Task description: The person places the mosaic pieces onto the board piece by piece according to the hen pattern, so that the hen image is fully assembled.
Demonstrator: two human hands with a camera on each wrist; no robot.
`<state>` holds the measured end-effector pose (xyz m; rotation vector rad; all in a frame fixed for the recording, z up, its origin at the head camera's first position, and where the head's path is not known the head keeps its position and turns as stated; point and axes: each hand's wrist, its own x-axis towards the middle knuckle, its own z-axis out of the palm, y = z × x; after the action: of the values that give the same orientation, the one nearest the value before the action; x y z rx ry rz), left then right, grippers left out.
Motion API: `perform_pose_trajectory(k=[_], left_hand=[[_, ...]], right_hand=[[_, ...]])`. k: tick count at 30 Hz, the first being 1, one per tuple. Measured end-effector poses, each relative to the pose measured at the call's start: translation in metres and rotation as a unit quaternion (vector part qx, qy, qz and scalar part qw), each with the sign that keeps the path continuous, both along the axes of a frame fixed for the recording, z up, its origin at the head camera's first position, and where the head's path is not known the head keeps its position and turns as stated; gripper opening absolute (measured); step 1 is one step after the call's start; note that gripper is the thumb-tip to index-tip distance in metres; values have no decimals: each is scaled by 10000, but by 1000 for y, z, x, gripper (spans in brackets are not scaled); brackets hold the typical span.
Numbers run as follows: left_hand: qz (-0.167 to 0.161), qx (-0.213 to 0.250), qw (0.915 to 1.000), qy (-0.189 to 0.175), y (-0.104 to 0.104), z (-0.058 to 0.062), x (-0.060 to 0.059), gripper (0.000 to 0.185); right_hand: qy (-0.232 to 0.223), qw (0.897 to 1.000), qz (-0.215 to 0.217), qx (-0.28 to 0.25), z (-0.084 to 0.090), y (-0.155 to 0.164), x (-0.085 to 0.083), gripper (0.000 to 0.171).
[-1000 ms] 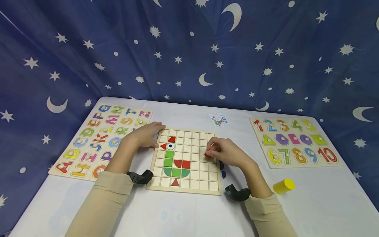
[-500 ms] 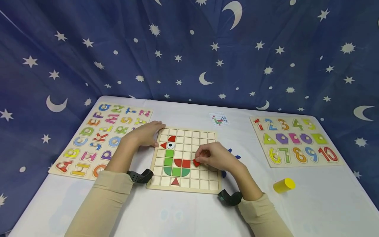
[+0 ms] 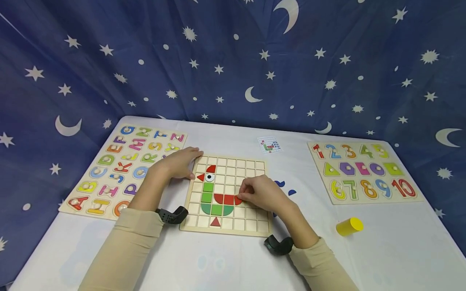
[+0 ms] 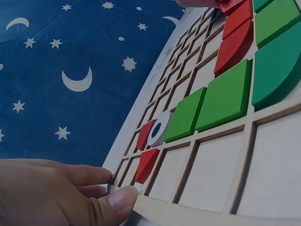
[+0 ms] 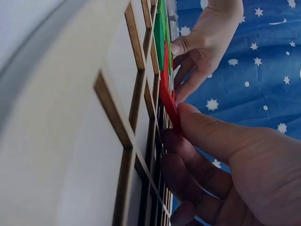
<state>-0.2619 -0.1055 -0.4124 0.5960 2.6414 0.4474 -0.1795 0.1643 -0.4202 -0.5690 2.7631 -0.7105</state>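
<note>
On the wooden grid board [image 3: 251, 227], flat coloured pieces form a bird shape. It has a white eye piece [image 3: 209, 177], green squares [image 3: 208, 187], and red and green pieces below. My right hand [image 3: 263, 193] pinches a red quarter-circle piece [image 5: 170, 106] between thumb and fingers, at the right end of the red row [image 3: 223, 199]. At the board's upper left corner, my left hand [image 3: 176, 165] rests along the edge. The left wrist view shows its thumb [image 4: 123, 198] on the wooden border, close to the red triangle beak [image 4: 147, 165].
Blue pieces [image 3: 292, 192] lie right of the board, partly behind my right hand. A small picture card [image 3: 270, 144] lies beyond it. An alphabet puzzle [image 3: 109, 161] sits left, a number puzzle [image 3: 364, 178] right. A yellow cylinder [image 3: 349, 226] lies near my right forearm.
My right hand has moved left across the board with the red piece, bringing it against the end of the red row. The left hand has stayed at the board's corner.
</note>
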Motion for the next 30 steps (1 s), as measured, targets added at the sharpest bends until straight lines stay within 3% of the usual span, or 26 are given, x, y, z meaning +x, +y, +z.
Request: perform_pose_trajectory(k=[12, 30], left_hand=[[21, -11, 10000, -7, -2, 0, 1, 80], [24, 3, 10000, -37, 1, 2, 1, 79]], right_hand=[[-213, 9988, 452, 0, 4, 1, 0, 11], [284, 9968, 741, 13, -2, 7, -4, 11]])
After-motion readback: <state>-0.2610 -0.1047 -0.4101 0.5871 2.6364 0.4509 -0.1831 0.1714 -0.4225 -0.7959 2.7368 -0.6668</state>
